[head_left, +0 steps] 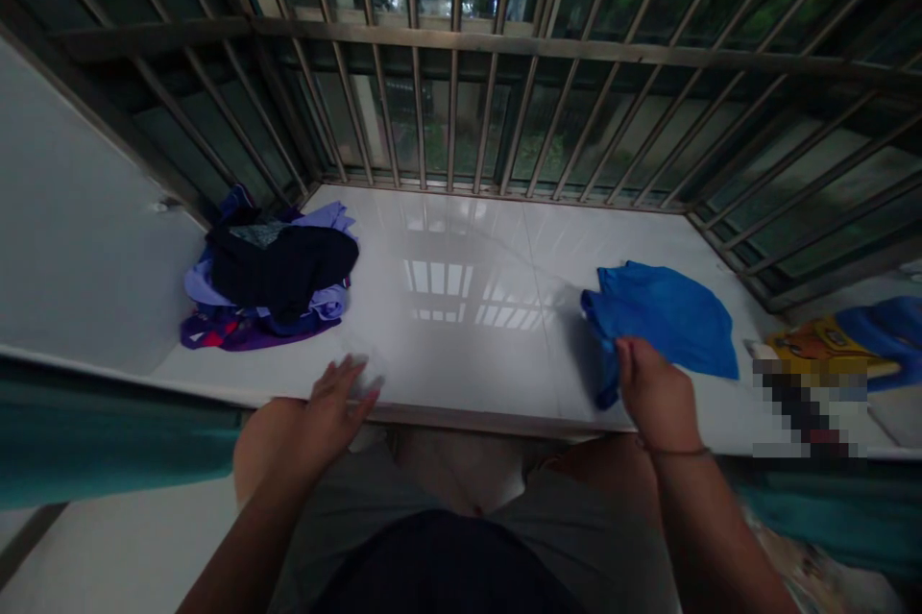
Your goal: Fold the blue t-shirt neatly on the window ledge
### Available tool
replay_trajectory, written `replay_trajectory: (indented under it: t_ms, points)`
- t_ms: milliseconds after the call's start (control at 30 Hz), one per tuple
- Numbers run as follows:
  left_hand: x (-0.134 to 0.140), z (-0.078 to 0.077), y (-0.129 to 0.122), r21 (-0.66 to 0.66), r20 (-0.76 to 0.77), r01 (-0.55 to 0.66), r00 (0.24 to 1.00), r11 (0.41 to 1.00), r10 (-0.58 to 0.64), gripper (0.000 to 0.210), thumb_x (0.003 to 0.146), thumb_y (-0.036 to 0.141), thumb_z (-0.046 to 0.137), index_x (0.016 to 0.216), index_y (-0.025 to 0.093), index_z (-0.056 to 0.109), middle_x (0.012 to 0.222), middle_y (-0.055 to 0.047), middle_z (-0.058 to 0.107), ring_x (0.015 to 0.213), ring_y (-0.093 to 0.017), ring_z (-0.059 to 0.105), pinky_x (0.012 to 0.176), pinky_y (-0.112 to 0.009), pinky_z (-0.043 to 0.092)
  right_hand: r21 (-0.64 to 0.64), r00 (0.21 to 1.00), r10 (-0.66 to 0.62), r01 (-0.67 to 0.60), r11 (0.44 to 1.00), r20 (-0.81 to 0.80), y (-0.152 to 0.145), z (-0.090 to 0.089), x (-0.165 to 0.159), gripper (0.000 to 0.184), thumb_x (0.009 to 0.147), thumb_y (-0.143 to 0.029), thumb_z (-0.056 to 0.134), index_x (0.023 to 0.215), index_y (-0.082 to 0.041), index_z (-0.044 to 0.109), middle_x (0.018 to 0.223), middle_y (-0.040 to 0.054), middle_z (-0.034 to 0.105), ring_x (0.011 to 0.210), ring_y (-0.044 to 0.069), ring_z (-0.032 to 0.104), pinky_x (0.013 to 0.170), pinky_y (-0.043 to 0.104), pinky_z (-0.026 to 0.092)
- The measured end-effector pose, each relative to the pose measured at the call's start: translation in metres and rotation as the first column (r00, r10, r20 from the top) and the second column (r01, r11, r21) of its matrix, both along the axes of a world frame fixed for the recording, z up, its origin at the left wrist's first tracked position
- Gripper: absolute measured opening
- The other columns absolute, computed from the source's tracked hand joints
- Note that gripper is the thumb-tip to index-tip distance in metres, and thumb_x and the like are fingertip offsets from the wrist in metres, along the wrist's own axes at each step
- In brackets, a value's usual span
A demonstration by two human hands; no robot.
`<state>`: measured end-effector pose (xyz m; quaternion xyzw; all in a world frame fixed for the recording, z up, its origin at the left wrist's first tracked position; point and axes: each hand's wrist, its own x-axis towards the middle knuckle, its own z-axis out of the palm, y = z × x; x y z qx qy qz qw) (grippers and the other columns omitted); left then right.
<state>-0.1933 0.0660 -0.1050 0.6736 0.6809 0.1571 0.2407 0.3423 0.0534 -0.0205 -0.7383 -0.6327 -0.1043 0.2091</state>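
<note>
A blue piece of clothing [667,316] lies on the right part of the white window sill [475,364]. My right hand [655,393] pinches its near left edge, and the cloth there is lifted and bunched. The garment's exact kind cannot be made out. My left hand [335,412] is at the sill's front edge by my knee, fingers spread, with nothing in it. Beyond that hand, to the left, sits a heap of crumpled dark, lilac and purple clothes [280,268].
Metal window bars [453,47] close off the back and both sides. A yellow and blue package [836,345] stands at the far right, beside a blurred-out patch. Teal curtains [115,431] hang at the near left and near right. A white wall [86,230] bounds the left.
</note>
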Motion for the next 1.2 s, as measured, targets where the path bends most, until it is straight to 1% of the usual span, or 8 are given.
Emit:
replay_trajectory:
  t_ms: [133,233,367,533,733,833,933,1200]
  points:
    - [0.070,0.009,-0.033,-0.121,0.491,0.306,0.845,0.944,-0.212,0.101,0.090,0.051,0.086,0.179,0.029,0.043,0.177,-0.015,0.056,0.161,-0.034,0.057,0.136,-0.054,0.045,-0.080,0.762,0.538,-0.600,0.796,-0.359,-0.048,0.005,-0.113,0.039,0.122,-0.035,0.045,0.119,-0.023,0.082,0.100,0.0074,0.085,0.089,0.021,0.081,0.085,0.029,0.062]
    - [0.119,0.006,-0.054,-0.213,0.664,0.408,0.727,0.887,-0.175,0.097,0.084,0.049,0.090,0.172,0.028,0.055,0.165,-0.016,0.069,0.152,-0.036,0.067,0.134,-0.054,0.048,-0.158,0.578,0.640,-0.792,0.590,-0.506,-0.072,-0.010,-0.180,0.024,0.118,-0.027,0.058,0.116,-0.024,0.081,0.110,0.0050,0.087,0.106,0.021,0.082,0.100,0.031,0.064]
    - [0.144,0.004,-0.069,-0.334,0.752,0.304,0.656,0.892,0.058,0.070,0.084,0.055,0.086,0.148,0.029,0.077,0.154,-0.012,0.077,0.149,-0.039,0.068,0.137,-0.049,0.047,-0.210,0.610,0.497,-0.736,0.643,-0.617,-0.088,-0.024,-0.210,0.016,0.108,-0.021,0.073,0.123,-0.023,0.080,0.120,0.0068,0.085,0.113,0.024,0.081,0.107,0.035,0.064]
    - [0.148,0.030,-0.076,-0.534,0.836,0.232,0.292,0.813,0.465,0.057,0.076,0.033,0.093,0.132,0.027,0.085,0.135,-0.012,0.085,0.141,-0.041,0.074,0.130,-0.053,0.052,-0.162,0.617,0.427,-0.673,0.722,-0.661,-0.097,-0.018,-0.200,0.056,0.097,-0.021,0.084,0.152,-0.023,0.071,0.148,0.0145,0.077,0.142,0.035,0.070,0.126,0.055,0.055]
    - [0.155,0.055,-0.088,-0.543,0.828,0.365,0.086,0.756,0.554,0.080,0.077,0.044,0.103,0.150,0.026,0.076,0.149,-0.016,0.079,0.153,-0.039,0.065,0.136,-0.053,0.043,-0.261,0.596,0.197,-0.593,0.762,-0.778,-0.091,-0.002,-0.195,0.036,0.097,-0.018,0.078,0.132,-0.026,0.084,0.127,0.0103,0.084,0.121,0.032,0.076,0.112,0.048,0.059]
    - [0.151,0.053,-0.091,-0.536,0.828,0.419,0.093,0.733,0.552,0.090,0.079,0.056,0.103,0.158,0.028,0.070,0.157,-0.018,0.074,0.152,-0.039,0.066,0.134,-0.054,0.044,-0.298,0.546,0.094,-0.584,0.755,-0.833,-0.089,0.003,-0.194,0.010,0.099,-0.024,0.079,0.105,-0.025,0.086,0.110,0.0063,0.084,0.106,0.027,0.077,0.100,0.039,0.057]
    - [0.146,0.050,-0.089,-0.507,0.857,0.412,0.146,0.757,0.495,0.091,0.084,0.064,0.098,0.161,0.029,0.066,0.154,-0.017,0.075,0.149,-0.037,0.068,0.133,-0.054,0.046,-0.286,0.445,0.032,-0.628,0.724,-0.895,-0.089,0.005,-0.194,0.019,0.104,-0.038,0.077,0.093,-0.023,0.083,0.093,0.0027,0.081,0.090,0.023,0.073,0.087,0.033,0.052]
    - [0.137,0.071,-0.072,-0.366,0.787,0.373,0.612,0.853,0.071,0.064,0.093,0.067,0.081,0.143,0.027,0.076,0.120,-0.006,0.086,0.111,-0.030,0.078,0.100,-0.037,0.060,-0.190,0.223,-0.072,-0.572,0.798,-0.972,-0.097,0.013,-0.191,0.065,0.110,-0.082,0.053,0.107,-0.022,0.076,0.095,0.0037,0.074,0.086,0.020,0.064,0.081,0.030,0.052]
